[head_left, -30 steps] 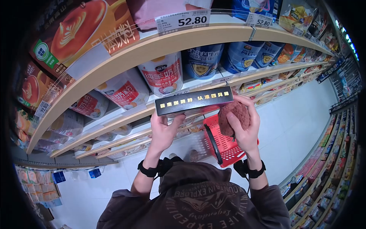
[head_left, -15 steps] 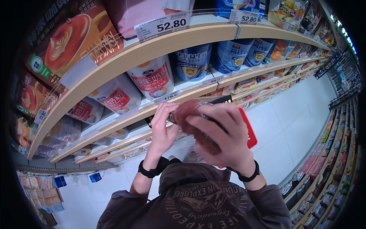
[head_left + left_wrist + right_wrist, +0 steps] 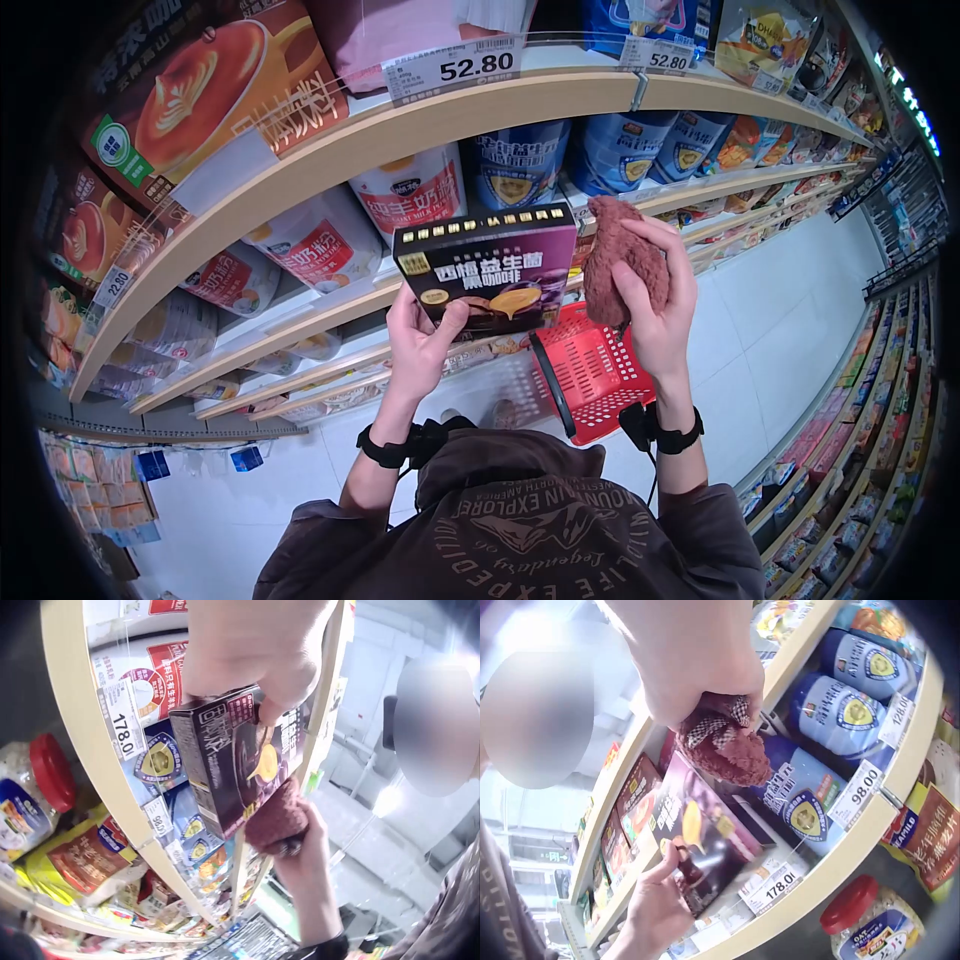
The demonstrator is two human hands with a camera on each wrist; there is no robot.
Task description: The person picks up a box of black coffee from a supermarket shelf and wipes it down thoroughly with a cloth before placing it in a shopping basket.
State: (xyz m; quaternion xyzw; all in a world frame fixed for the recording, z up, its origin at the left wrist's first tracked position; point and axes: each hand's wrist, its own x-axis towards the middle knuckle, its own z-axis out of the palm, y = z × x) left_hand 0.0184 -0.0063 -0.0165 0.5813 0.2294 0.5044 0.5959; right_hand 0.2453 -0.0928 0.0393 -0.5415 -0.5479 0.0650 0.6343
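Note:
In the head view my left hand (image 3: 420, 340) grips a black and purple coffee box (image 3: 490, 270) by its left part, thumb across the printed front. The front is tilted up toward the head camera, and the narrow lettered side faces up. My right hand (image 3: 655, 300) holds a bunched brown fluffy cloth (image 3: 625, 265) just right of the box, thumb pressed into it. A black-and-white checkered trim (image 3: 709, 731) on the cloth shows in the right wrist view. From the left wrist, the cloth (image 3: 277, 821) overlaps the box's lower end.
A shelf edge (image 3: 430, 120) with price tags curves in front, bearing blue cans (image 3: 620, 150), red-and-white milk powder cans (image 3: 410, 190) and a large coffee carton (image 3: 200, 90). Below the hands a red basket (image 3: 590, 370) with a black handle stands on the pale floor (image 3: 740, 340). More stocked shelves (image 3: 840, 430) line the right.
The right hand with the cloth swept left across the box, then returned to its right. The box dipped behind that hand, then rose and tilted so its front shows.

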